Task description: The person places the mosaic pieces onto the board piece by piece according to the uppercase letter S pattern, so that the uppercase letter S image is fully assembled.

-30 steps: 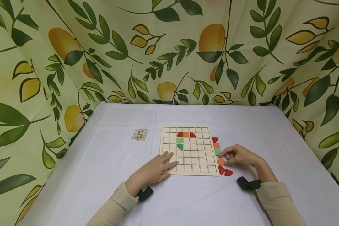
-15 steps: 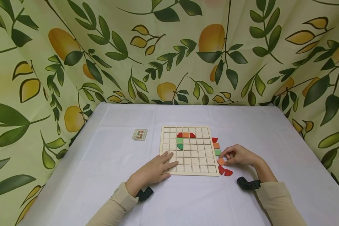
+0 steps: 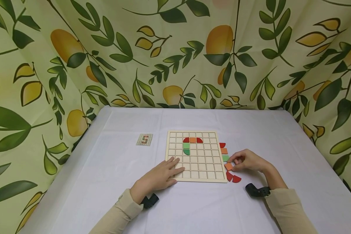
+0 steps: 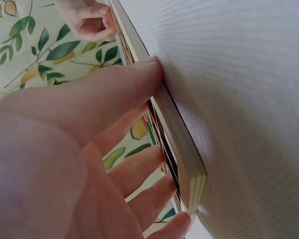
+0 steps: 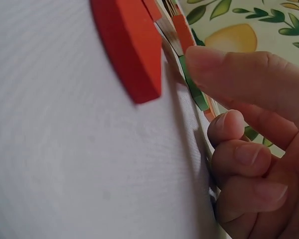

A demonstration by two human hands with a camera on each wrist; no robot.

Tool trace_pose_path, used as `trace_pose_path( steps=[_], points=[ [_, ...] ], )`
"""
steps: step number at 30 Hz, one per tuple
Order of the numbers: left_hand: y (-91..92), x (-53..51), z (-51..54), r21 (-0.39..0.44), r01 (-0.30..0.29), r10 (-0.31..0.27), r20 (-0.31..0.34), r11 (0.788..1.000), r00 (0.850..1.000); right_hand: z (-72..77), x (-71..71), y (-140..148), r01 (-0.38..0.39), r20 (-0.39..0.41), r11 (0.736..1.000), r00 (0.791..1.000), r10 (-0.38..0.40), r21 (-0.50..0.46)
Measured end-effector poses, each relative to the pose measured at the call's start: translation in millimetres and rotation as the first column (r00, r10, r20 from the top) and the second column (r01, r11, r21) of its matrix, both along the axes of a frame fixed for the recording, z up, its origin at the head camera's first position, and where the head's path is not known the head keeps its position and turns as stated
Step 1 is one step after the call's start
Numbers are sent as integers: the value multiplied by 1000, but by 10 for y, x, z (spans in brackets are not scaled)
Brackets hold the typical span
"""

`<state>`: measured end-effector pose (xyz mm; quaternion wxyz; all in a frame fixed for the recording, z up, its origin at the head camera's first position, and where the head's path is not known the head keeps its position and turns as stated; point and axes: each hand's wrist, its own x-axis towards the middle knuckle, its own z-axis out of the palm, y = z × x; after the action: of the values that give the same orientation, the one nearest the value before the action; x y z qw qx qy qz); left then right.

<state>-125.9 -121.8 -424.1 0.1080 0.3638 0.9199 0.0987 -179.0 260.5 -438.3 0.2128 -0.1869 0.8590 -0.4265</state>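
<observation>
Spread fingers of my left hand [image 3: 159, 174] rest on the near left corner of the gridded wooden board [image 3: 197, 179]; the left wrist view shows the thumb on the board's edge [image 4: 182, 144]. On the grid, a red quarter piece [image 3: 186, 140], an orange square [image 3: 192, 140] and another red quarter form a row, with a light green square [image 3: 186, 145] and a dark green quarter [image 3: 186, 151] below. My right hand [image 3: 248, 161] pinches an orange square [image 3: 228, 166] at the board's right edge. In the right wrist view, its thumb touches the orange square [image 5: 183, 32].
Beside the board's right edge lie a red quarter [image 3: 222, 145], an orange square [image 3: 224, 151] and a light green square [image 3: 225, 158]. Two red quarters [image 3: 236, 179] lie nearer me. A small patterned card [image 3: 144, 139] is left of the board; a leafy curtain [image 3: 175, 65] hangs behind.
The orange square at my right fingertips has turned slightly and shifted a little away from me. My left hand stays in place on the board.
</observation>
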Motion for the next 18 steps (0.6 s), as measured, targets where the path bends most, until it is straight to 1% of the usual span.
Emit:
trace_pose_path(
  steps=[4,10,15,18],
  points=[
    [-2,-1,-5,-2,-4,4,3,1000,1000,-1,-8,-5,36,8,999,999,-36,12],
    [-1,-4,-13,-4,-5,5,-2,1000,1000,18,6,-52,56,-24,998,998,-56,2],
    [3,-3,-5,-6,-5,5,-2,1000,1000,34,5,-110,90,-41,996,995,-90,14],
    [3,-1,0,-5,-8,8,2,1000,1000,46,-5,-141,120,-37,993,992,-119,22]
  ],
)
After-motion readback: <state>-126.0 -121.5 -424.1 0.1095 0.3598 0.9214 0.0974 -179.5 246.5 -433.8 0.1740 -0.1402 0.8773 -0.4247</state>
